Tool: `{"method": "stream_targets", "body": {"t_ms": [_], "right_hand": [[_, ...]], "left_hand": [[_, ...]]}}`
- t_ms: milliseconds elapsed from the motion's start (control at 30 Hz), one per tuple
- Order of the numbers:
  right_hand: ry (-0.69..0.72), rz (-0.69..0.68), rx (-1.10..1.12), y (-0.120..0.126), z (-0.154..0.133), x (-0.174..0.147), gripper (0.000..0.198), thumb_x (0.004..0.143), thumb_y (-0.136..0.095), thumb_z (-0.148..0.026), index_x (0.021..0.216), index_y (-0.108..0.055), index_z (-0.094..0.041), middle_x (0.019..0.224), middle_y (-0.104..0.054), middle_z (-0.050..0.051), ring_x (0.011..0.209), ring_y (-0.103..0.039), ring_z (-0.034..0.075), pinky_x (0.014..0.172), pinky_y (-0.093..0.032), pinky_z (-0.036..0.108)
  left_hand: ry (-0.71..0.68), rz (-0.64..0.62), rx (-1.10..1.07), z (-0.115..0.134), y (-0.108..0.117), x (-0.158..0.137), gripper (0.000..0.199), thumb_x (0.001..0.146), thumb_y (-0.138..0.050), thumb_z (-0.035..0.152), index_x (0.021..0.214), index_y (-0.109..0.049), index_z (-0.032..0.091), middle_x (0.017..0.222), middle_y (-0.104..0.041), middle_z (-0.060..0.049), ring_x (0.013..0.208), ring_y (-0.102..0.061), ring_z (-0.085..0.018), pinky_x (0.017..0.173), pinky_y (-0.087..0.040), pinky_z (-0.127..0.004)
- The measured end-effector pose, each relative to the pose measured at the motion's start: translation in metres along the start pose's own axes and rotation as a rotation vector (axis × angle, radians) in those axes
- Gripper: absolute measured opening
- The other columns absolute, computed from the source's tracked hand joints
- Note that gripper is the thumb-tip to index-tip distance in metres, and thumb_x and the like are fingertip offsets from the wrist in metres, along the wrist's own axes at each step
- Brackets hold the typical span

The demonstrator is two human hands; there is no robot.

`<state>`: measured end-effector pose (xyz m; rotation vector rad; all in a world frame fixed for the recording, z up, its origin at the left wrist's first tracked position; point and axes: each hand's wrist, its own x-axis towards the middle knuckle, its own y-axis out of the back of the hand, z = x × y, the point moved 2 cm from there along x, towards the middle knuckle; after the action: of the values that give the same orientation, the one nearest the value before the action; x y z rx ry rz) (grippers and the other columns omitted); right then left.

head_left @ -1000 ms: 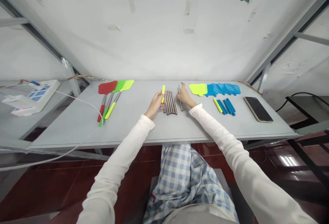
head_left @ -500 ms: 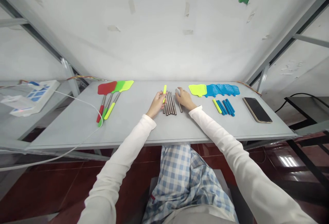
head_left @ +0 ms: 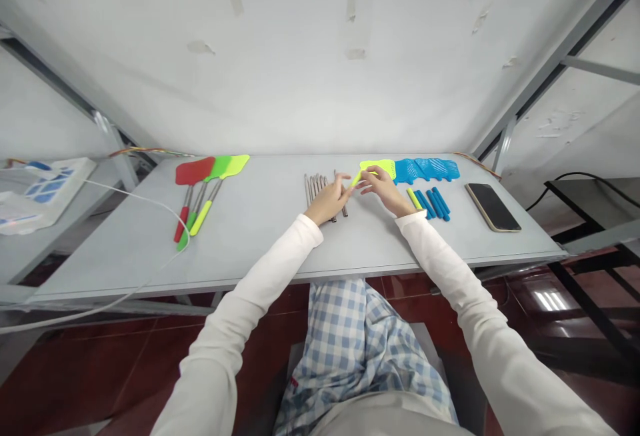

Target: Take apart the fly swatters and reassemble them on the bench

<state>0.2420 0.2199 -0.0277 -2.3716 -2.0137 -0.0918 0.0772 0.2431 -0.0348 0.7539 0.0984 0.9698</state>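
My left hand (head_left: 327, 201) is closed on a slim neon-yellow handle grip (head_left: 356, 179), its tip pointing up and right. Under and beside that hand lie several metal tubes (head_left: 311, 186), partly covered by it. My right hand (head_left: 384, 189) hovers with bent, parted fingers by the far end of the grip, in front of a neon-yellow fly swatter head (head_left: 386, 166); whether the fingertips touch either is unclear. Blue swatter heads (head_left: 427, 169) overlap to the right. Nearer me lie another yellow grip (head_left: 414, 199) and several blue grips (head_left: 440, 204).
Three complete fly swatters, red (head_left: 195, 171), green and yellow, lie on the left of the grey table (head_left: 270, 243). A phone (head_left: 493, 207) rests at the right. A white cable (head_left: 150, 199) crosses the left side from a power strip (head_left: 55, 189).
My left hand has carried the yellow grip rightward across the metal tubes. My right hand has left the rightmost tube and moved right, to the yellow swatter head. The view has shifted slightly.
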Motion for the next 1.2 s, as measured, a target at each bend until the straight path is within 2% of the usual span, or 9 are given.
{"method": "stream_targets", "body": {"t_ms": [100,200,300,367,467,633,767,900,1200], "right_hand": [[0.056,0.118,-0.136,0.029,-0.002,-0.004,0.021,0.082,-0.054,-0.037,0.093,-0.047,-0.021,0.08,-0.057,-0.002,0.07,-0.059,0.013,0.061,-0.048,0.026],[0.157,0.224,-0.497,0.054,-0.001,-0.012,0.021,0.086,-0.05,-0.033,0.101,-0.051,-0.019,0.079,-0.057,0.0,0.07,-0.055,0.015,0.063,-0.044,0.027],[0.183,0.191,-1.018,0.066,0.005,-0.026,0.029,0.088,-0.047,-0.024,0.114,-0.053,-0.015,0.086,-0.061,0.007,0.078,-0.056,0.021,0.071,-0.042,0.033],[0.159,0.143,-1.332,0.068,0.01,-0.034,0.031,0.088,-0.043,-0.017,0.115,-0.057,-0.012,0.096,-0.063,0.014,0.09,-0.056,0.027,0.078,-0.04,0.037],[0.143,0.148,-1.568,0.066,0.015,-0.035,0.032,0.09,-0.038,-0.017,0.112,-0.061,-0.01,0.109,-0.058,0.021,0.103,-0.052,0.033,0.081,-0.038,0.04],[0.203,0.177,-1.546,0.045,0.014,-0.009,0.043,0.092,-0.042,-0.029,0.129,-0.051,-0.007,0.124,-0.051,0.024,0.109,-0.048,0.034,0.084,-0.038,0.04],[0.18,0.069,-1.569,0.023,0.018,0.01,0.036,0.093,-0.036,-0.018,0.119,-0.058,-0.007,0.117,-0.056,0.022,0.107,-0.05,0.032,0.088,-0.036,0.04],[0.233,0.022,-1.572,0.007,0.022,0.014,0.04,0.093,-0.03,-0.01,0.117,-0.062,-0.012,0.115,-0.058,0.019,0.105,-0.052,0.03,0.088,-0.034,0.041],[0.318,0.016,-1.505,0.005,0.027,0.017,0.041,0.096,-0.031,-0.02,0.128,-0.055,-0.011,0.12,-0.06,0.018,0.107,-0.053,0.029,0.091,-0.034,0.039]], "left_hand": [[-0.101,-0.02,0.279,-0.008,-0.001,0.002,0.028,0.092,-0.043,0.035,0.107,-0.061,0.021,0.11,-0.064,-0.011,0.112,-0.055,-0.027,0.105,-0.03,-0.047],[-0.086,-0.042,0.411,-0.018,0.0,-0.001,0.028,0.09,-0.047,0.034,0.111,-0.063,0.024,0.133,-0.055,-0.011,0.133,-0.039,-0.032,0.113,-0.014,-0.058],[-0.03,-0.079,0.438,-0.026,0.006,-0.005,0.027,0.089,-0.048,0.037,0.11,-0.062,0.027,0.138,-0.052,-0.009,0.139,-0.032,-0.033,0.112,-0.006,-0.065],[-0.022,-0.089,0.433,-0.031,0.011,-0.008,0.026,0.09,-0.046,0.038,0.108,-0.06,0.026,0.137,-0.051,-0.008,0.136,-0.036,-0.031,0.112,-0.006,-0.065],[-0.027,-0.093,0.417,-0.038,0.017,-0.011,0.024,0.09,-0.044,0.037,0.105,-0.057,0.024,0.134,-0.049,-0.009,0.129,-0.044,-0.027,0.114,-0.008,-0.063],[-0.037,-0.107,0.402,-0.047,0.019,-0.01,0.024,0.091,-0.041,0.039,0.1,-0.054,0.022,0.127,-0.047,-0.01,0.127,-0.044,-0.026,0.116,-0.008,-0.06],[-0.048,-0.115,0.404,-0.048,0.018,-0.009,0.023,0.091,-0.042,0.039,0.099,-0.053,0.021,0.125,-0.047,-0.01,0.126,-0.045,-0.025,0.116,-0.01,-0.059],[-0.062,-0.101,0.395,-0.047,0.019,-0.008,0.023,0.091,-0.041,0.04,0.098,-0.054,0.021,0.124,-0.049,-0.01,0.125,-0.046,-0.024,0.117,-0.01,-0.057],[-0.083,-0.061,0.306,-0.046,0.029,-0.009,0.034,0.095,-0.032,0.04,0.106,-0.061,0.025,0.131,-0.054,-0.005,0.128,-0.044,-0.02,0.118,-0.01,-0.048]]}}
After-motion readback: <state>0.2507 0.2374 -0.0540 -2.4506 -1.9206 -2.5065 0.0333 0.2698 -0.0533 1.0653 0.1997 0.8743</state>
